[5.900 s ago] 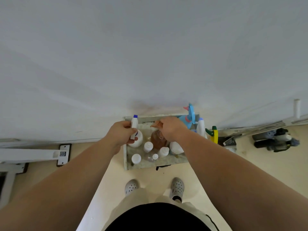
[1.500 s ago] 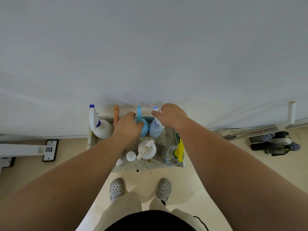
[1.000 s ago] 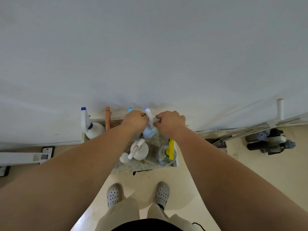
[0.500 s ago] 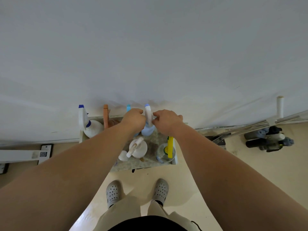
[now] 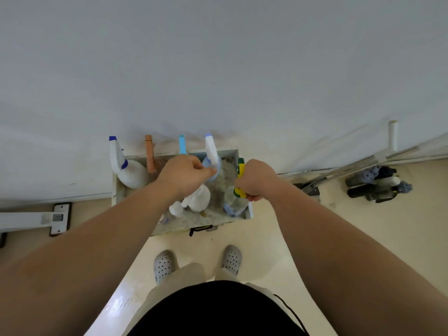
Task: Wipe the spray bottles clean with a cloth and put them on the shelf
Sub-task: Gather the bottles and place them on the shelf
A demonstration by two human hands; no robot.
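Along the back of the stone-topped shelf (image 5: 194, 224) stand a white spray bottle with a blue nozzle (image 5: 128, 170), an orange sprayer (image 5: 149, 154), a blue sprayer (image 5: 181, 144) and a pale blue spray bottle with a white head (image 5: 211, 154). My left hand (image 5: 184, 175) pinches the pale blue bottle at its neck. At the shelf's right edge, my right hand (image 5: 257, 181) grips the yellow-green sprayer head of a clear bottle (image 5: 234, 203). No cloth is in view.
White pump bottles (image 5: 197, 198) stand at the shelf's front, under my left wrist. A white wall rises right behind the shelf. Metal poles and dark cleaning tools (image 5: 373, 183) lie on the floor to the right, a white frame foot (image 5: 58, 218) to the left.
My right hand left the pale blue bottle and moved right and down onto the yellow-green sprayer of the clear bottle. My left hand stays at the pale blue bottle.
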